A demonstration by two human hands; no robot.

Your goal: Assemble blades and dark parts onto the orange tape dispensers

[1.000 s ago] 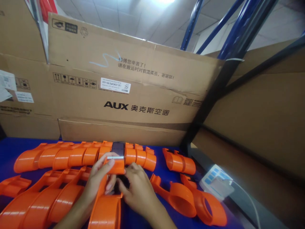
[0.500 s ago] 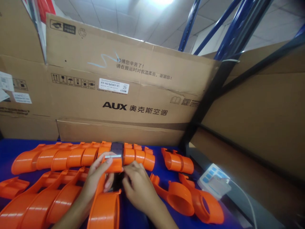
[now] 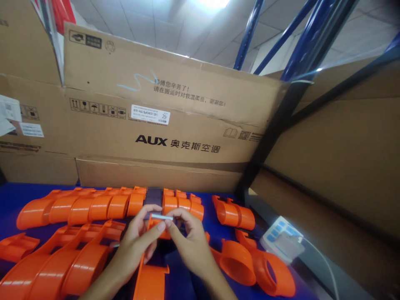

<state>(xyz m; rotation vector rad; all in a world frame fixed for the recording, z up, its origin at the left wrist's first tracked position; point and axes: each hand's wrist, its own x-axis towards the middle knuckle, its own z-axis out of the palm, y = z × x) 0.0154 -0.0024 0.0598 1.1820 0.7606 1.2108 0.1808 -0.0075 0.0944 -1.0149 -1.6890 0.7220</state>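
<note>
An orange plastic tape dispenser [image 3: 151,283] is held up over the blue surface, its round body hanging toward me. Along its top edge runs a pale toothed blade strip [image 3: 161,217]. My left hand [image 3: 137,239] is closed around the dispenser's upper part, thumb close to the blade. With thumb and fingers, my right hand [image 3: 189,239] pinches the right end of the same edge. Both thumb tips nearly meet below the strip. The undersides of the fingers are partly hidden.
Rows of orange dispensers [image 3: 79,208] lie left, with more [image 3: 236,214] at right. A dark block [image 3: 154,196] sits behind my hands. A white power strip [image 3: 279,233] with a cable is at right. Cardboard [image 3: 193,166] and a blue-black rack post [image 3: 275,121] bound the surface [image 3: 9,204].
My right hand has risen from beside the dispenser to the right end of the toothed strip. The dispenser and my left hand have shifted slightly right, and the strip has come down a little.
</note>
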